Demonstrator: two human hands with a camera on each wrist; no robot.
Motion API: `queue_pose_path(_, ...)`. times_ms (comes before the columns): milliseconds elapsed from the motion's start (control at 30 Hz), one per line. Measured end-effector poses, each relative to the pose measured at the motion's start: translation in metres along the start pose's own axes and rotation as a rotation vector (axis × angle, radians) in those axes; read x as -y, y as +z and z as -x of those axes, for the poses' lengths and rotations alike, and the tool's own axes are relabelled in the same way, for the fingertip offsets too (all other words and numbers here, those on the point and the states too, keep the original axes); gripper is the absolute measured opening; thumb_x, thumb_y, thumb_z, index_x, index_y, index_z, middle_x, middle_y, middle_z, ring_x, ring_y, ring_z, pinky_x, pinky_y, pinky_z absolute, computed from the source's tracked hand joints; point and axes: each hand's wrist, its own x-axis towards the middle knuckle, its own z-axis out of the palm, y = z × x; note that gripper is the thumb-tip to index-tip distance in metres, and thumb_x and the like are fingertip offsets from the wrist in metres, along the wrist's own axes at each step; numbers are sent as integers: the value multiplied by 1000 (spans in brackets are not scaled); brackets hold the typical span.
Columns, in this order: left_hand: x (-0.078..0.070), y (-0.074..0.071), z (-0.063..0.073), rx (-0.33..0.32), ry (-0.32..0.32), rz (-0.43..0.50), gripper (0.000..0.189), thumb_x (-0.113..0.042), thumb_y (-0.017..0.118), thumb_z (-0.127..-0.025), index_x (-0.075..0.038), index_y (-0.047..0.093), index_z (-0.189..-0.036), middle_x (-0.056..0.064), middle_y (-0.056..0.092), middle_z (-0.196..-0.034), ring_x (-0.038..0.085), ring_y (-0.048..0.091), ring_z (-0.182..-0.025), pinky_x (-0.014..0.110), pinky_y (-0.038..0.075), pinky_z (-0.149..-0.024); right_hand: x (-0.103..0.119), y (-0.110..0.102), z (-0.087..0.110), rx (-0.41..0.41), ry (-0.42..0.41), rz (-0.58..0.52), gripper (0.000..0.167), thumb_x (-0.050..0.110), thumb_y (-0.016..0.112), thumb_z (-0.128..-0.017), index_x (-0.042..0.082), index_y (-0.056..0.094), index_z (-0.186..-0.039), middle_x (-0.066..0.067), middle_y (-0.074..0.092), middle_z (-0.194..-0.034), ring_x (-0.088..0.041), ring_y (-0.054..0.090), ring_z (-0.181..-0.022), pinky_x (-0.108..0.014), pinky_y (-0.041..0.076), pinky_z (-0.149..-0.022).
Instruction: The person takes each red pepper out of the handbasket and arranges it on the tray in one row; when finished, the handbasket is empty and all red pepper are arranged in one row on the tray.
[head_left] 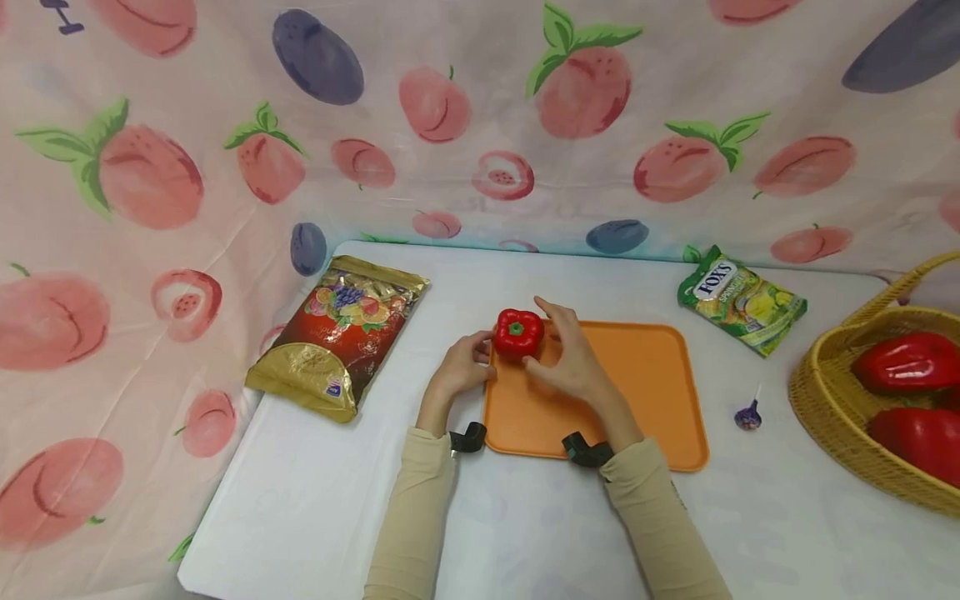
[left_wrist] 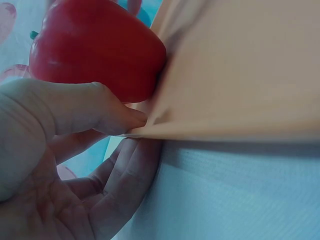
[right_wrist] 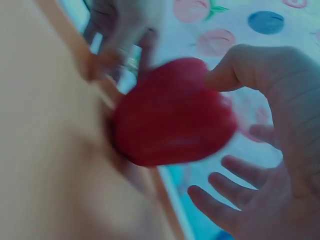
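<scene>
A red bell pepper [head_left: 518, 340], its green stem upward, stands in the far left corner of an orange tray [head_left: 645, 392]. My left hand [head_left: 461, 367] pinches the tray's left edge beside the pepper. In the left wrist view its thumb [left_wrist: 100, 110] lies at the rim, just below the pepper, with the fingers under the rim. On the pepper's right, my right hand [head_left: 572, 357] has its fingers spread. In the right wrist view its thumb tip [right_wrist: 222, 80] is at the pepper [right_wrist: 175, 120], perhaps touching it, while the other fingers stand away from it.
A gold and red bag [head_left: 337, 337] lies to the left on the white table [head_left: 300, 492]. At the right are a green FOX'S candy bag [head_left: 742, 298], a purple-wrapped lollipop [head_left: 747, 417] and a wicker basket [head_left: 817, 417] holding red peppers [head_left: 911, 362]. Fruit-print cloth hangs behind.
</scene>
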Motion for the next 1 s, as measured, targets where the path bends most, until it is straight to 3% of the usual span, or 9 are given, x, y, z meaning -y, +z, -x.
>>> queue_pose_path(133,6,-7,4,-24,-32,11,64,6,68,-78,-4,53,-139,16,60,-112,26,62,-98,33,54,-81,7,-17,-3,15,6,42,84,3,72,-78,15,34,-152,-15,35,-149,-38,38,-132,-55,42,-103)
queue_pose_path(233,12,-12,8,-41,-62,20,63,4,68,-79,-5,53,-140,16,60,-113,26,61,-98,34,54,-82,13,-36,-4,-25,24,66,75,-1,67,-81,10,39,-150,-18,36,-147,-39,39,-130,-56,40,-102)
queue_pose_path(367,15,-17,13,-56,-89,25,64,3,68,-80,-6,52,-141,16,60,-114,26,61,-99,36,54,-84,18,-69,1,-188,34,76,65,0,66,-84,5,45,-145,-22,42,-141,-40,41,-126,-59,39,-101)
queue_pose_path(533,18,-19,15,-61,-95,28,64,3,68,-79,-6,52,-140,16,61,-116,26,62,-100,36,53,-85,17,-118,19,-462,83,170,53,4,67,-85,-1,54,-135,-27,49,-130,-39,46,-120,-57,41,-96)
queue_pose_path(667,19,-22,18,-75,-103,30,63,2,68,-79,-6,53,-140,16,61,-115,27,62,-100,37,53,-86,18,-151,37,-629,220,285,48,13,64,-87,0,57,-133,-26,52,-127,-36,48,-116,-48,41,-93)
queue_pose_path(767,19,-23,20,-76,-102,30,63,2,68,-80,-5,52,-140,16,61,-116,27,62,-101,38,53,-87,18,-173,53,-692,363,322,51,21,62,-90,5,55,-138,-23,52,-131,-35,47,-120,-46,38,-98)
queue_pose_path(1000,21,-23,24,-79,-115,26,63,2,68,-81,-6,51,-141,16,61,-116,27,61,-101,40,52,-88,7,-217,94,-795,637,357,59,29,57,-88,6,50,-142,-24,46,-141,-42,40,-130,-58,30,-108)
